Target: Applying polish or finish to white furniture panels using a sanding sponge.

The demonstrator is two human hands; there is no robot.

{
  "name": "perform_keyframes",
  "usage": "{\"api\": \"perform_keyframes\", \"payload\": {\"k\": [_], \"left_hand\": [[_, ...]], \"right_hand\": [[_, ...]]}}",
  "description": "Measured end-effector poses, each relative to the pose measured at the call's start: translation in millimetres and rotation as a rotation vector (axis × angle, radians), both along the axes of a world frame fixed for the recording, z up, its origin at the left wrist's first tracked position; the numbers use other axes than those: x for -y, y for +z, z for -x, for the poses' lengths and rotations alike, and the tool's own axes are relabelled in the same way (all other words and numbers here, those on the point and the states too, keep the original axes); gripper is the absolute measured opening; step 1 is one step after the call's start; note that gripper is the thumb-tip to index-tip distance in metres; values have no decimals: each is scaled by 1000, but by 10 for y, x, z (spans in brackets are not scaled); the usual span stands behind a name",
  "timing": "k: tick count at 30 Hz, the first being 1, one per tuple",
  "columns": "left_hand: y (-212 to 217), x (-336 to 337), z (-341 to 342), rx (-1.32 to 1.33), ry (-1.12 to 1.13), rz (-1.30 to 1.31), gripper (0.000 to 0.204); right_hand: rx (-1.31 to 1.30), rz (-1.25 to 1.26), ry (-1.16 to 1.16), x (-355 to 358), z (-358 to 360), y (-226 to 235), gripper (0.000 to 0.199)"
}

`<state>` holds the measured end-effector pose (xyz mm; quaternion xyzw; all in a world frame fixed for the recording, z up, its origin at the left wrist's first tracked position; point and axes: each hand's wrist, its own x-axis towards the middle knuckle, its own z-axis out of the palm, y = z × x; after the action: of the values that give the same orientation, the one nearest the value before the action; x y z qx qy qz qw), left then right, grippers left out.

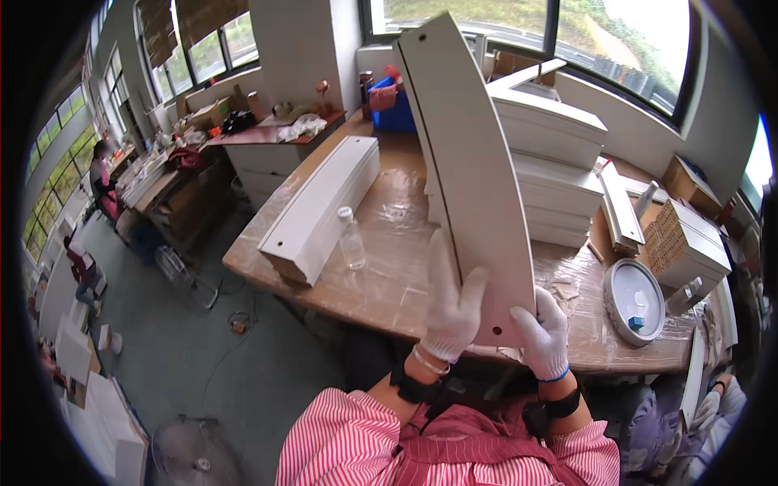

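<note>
A long white panel (478, 174), with a hole near each end and a dark groove along its left side, stands tilted up in front of me. My left hand (454, 304), in a white knit glove, grips its lower left edge with the thumb on the face. At the lower right corner, my gloved right hand (541, 334) closes round the other edge, thumb on the face. Left of the panel, a stack of similar white panels (324, 202) lies on the wrapped table (389, 296). A clear bottle (352, 239) with a white cap stands beside that stack.
Taller stacks of white panels (559, 178) stand behind the held one. To the right are a round grey lid (613, 304) with a small blue block (636, 322), and a carton (689, 243). A blue bin (395, 113) sits at the back. A co-worker's arm (713, 405) shows at lower right.
</note>
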<state>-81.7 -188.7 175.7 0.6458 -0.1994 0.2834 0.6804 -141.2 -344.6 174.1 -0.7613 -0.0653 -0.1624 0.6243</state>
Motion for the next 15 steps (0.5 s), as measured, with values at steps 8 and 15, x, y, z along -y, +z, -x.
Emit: {"api": "perform_keyframes", "payload": {"k": [8,15], "left_hand": [[-461,-793,-79,-700,-162,368,47],[-304,-2417,-629,-528,377,-149,44]], "right_hand": [[-77,-182,82,-846,-352,-87,39],[-114,97,388,-898,-538,-315,52]]}}
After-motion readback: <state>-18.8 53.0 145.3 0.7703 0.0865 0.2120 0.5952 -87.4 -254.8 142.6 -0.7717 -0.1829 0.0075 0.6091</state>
